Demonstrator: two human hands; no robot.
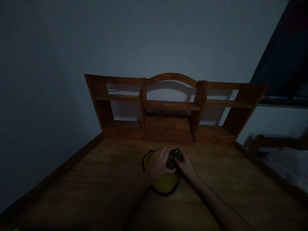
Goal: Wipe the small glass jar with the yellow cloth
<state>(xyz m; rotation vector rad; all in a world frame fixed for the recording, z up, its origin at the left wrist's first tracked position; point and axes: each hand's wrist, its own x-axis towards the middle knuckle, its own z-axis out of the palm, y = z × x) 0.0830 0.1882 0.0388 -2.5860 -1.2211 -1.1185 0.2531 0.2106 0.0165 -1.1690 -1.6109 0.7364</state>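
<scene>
The yellow piece with black edging [166,183] lies on the wooden surface [96,192], near the middle and in front of the wooden shelf unit [172,105]; the dark bundle [170,161] is positioned over its upper right part, between the hands. Whether the bundle is separate from the yellow piece or a gathered part of it cannot be determined in the dim light. Principal risk, as a judgement: uneven pull between the two hands could twist the bundle or draw it out of one grasp. If the two parts are joined, lifting the bundle would likely drag the yellow piece across the surface, since no hand visibly pins its lower edge. Loose dark folds, if the bundle is soft, could spring apart when finger pressure drops. Low light and the covering fingers add a further hazard: a misplaced fingertip would be hard to notice. Left hand [157,162]: partly closed, fingers arched over the left side of the bundle, thumb extended along its lower side, with the palm above the yellow piece; contact between palm and piece cannot be confirmed. Right hand [186,164]: curled inward, thumb and fingers pinching the right side of the bundle.
</scene>
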